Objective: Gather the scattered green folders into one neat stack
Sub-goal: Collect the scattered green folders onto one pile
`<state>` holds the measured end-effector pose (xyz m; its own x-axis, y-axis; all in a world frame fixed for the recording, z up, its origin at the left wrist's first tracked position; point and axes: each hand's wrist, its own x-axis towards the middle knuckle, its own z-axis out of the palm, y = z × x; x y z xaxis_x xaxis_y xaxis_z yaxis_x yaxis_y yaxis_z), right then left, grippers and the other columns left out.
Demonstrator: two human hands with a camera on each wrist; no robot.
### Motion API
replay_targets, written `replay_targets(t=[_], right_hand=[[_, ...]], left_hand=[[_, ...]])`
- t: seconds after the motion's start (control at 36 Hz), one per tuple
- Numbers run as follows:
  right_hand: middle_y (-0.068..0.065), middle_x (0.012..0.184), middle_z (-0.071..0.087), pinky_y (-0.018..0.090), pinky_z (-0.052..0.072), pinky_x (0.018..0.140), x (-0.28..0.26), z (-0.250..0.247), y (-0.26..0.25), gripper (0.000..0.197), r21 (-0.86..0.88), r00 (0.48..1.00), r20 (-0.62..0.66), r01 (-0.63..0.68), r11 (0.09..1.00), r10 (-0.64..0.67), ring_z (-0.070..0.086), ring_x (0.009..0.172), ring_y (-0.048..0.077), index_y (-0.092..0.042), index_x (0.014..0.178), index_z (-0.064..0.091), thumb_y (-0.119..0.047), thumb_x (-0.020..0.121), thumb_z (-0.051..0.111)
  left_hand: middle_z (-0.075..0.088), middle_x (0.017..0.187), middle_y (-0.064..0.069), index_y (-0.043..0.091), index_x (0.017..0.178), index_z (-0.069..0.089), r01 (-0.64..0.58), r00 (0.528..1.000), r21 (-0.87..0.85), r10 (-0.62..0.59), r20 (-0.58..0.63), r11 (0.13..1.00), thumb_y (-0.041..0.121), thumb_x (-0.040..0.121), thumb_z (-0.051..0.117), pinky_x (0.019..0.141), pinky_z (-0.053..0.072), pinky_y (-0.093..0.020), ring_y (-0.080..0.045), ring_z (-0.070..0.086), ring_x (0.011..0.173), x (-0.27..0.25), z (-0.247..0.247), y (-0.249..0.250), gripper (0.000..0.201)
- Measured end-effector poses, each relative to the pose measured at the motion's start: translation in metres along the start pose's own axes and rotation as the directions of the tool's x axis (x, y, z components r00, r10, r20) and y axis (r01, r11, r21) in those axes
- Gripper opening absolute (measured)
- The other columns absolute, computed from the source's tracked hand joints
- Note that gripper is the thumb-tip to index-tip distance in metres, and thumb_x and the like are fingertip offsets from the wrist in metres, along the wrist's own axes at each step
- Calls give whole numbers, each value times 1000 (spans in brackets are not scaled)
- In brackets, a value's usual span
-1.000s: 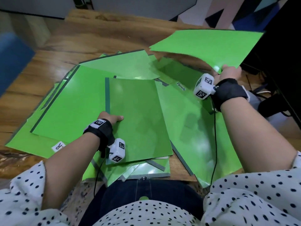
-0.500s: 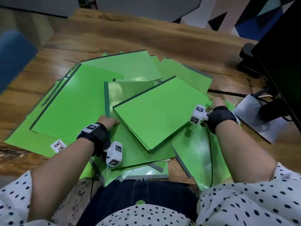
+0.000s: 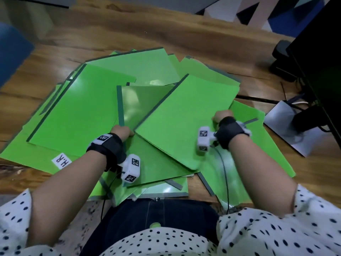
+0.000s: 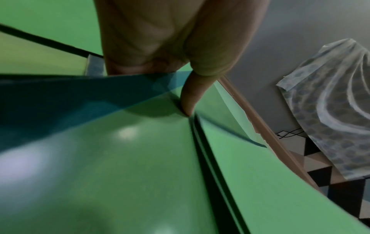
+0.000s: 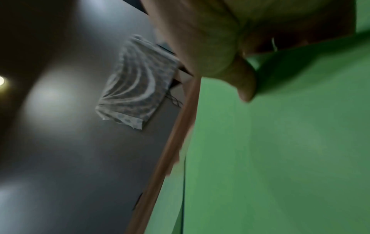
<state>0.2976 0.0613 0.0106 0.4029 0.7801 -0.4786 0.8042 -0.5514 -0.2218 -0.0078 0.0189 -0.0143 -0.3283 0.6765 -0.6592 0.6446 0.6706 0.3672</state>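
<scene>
Several green folders [image 3: 79,111] lie fanned over the wooden table [image 3: 166,34]. One green folder [image 3: 184,115] rests tilted on top of the pile in the middle. My right hand [image 3: 221,116] grips its right edge; the right wrist view shows the thumb [image 5: 245,85] on top of this folder [image 5: 280,142]. My left hand [image 3: 120,131] holds the left edge of the dark-spined folder [image 3: 140,102] beneath it. In the left wrist view the thumb [image 4: 189,98] presses on the green cover [image 4: 130,158], with the other fingers hidden under an edge.
A black monitor [image 3: 319,67] with its stand and cables fills the right side, a grey sheet [image 3: 284,132] beside it. One lower folder carries a white "H.R" label [image 3: 61,160]. Some folders overhang the table's near edge at my lap. A blue object [image 3: 11,52] sits far left.
My right hand brought its folder down from high at the far right and leftward onto the pile. My left hand stayed at the pile's left edge.
</scene>
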Motion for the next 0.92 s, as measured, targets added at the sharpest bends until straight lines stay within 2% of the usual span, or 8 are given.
replay_targets(t=[0.14, 0.22, 0.28, 0.33, 0.42, 0.56, 0.72, 0.92], right_hand=[[21, 135, 51, 27, 44, 79, 32, -43, 39, 38, 190, 998, -68, 7, 982, 6, 51, 122, 35, 1, 133, 49, -8, 97, 43], [22, 131, 54, 36, 42, 94, 44, -36, 59, 43, 6, 995, -98, -6, 1000, 7, 53, 116, 39, -7, 134, 49, -6, 91, 48], [20, 132, 54, 46, 32, 109, 45, -19, 69, 50, -130, 997, -53, -60, 990, 53, 50, 122, 38, -10, 135, 48, -25, 88, 57], [26, 142, 41, 51, 21, 115, 39, -6, 73, 77, -216, 993, 9, -115, 970, 119, 39, 132, 40, -5, 137, 41, -53, 81, 63], [33, 151, 12, 48, 34, 109, 33, 4, 73, 100, -201, 988, -4, -154, 968, 156, 29, 137, 43, 0, 140, 32, -64, 72, 66], [29, 151, 21, 49, 35, 105, 32, 8, 74, 101, -202, 986, -1, -166, 965, 169, 25, 138, 43, -3, 140, 35, -66, 68, 69], [21, 131, 54, 46, 47, 97, 34, -7, 78, 96, -1, 985, 95, -144, 990, 144, 55, 113, 37, 3, 130, 46, -61, 64, 74], [17, 106, 67, 42, 54, 83, 16, -65, 47, 66, 156, 992, -117, 64, 986, -46, 64, 91, 33, -2, 107, 62, -50, 65, 80]], left_hand=[[45, 136, -24, -12, 129, 47, -39, 999, 91, 38, 8, 995, 20, 97, 52, 103, 40, -36, -36, 48, 124, 2, -3, -1, 46], [49, 133, -23, -12, 130, 44, -3, 1000, 17, 2, 8, 1000, 18, 92, 60, 98, 43, -37, -36, 52, 120, 9, -1, -3, 51], [52, 131, -24, -11, 130, 44, 20, 1000, -49, -20, -4, 999, 15, 89, 64, 93, 44, -38, -36, 54, 117, 10, 0, -5, 53], [54, 129, -24, -10, 130, 45, 33, 999, -72, -33, -5, 997, 14, 88, 64, 92, 45, -39, -37, 54, 116, 11, 1, -6, 52], [50, 133, -23, -9, 133, 41, 41, 999, -84, -41, -3, 996, 13, 89, 63, 94, 44, -38, -37, 52, 119, 12, 2, -6, 54], [49, 134, -23, -9, 133, 39, 35, 999, -75, -36, -9, 997, 14, 90, 62, 96, 43, -39, -37, 51, 120, 10, 3, -7, 54], [50, 133, -22, -9, 133, 40, 18, 1000, -85, -19, -12, 996, 16, 90, 62, 95, 43, -38, -36, 52, 119, 8, 2, -4, 53], [57, 124, -24, -12, 124, 49, -23, 1000, -195, 23, -6, 980, 14, 88, 63, 92, 46, -40, -37, 57, 111, 10, -12, 2, 47]])
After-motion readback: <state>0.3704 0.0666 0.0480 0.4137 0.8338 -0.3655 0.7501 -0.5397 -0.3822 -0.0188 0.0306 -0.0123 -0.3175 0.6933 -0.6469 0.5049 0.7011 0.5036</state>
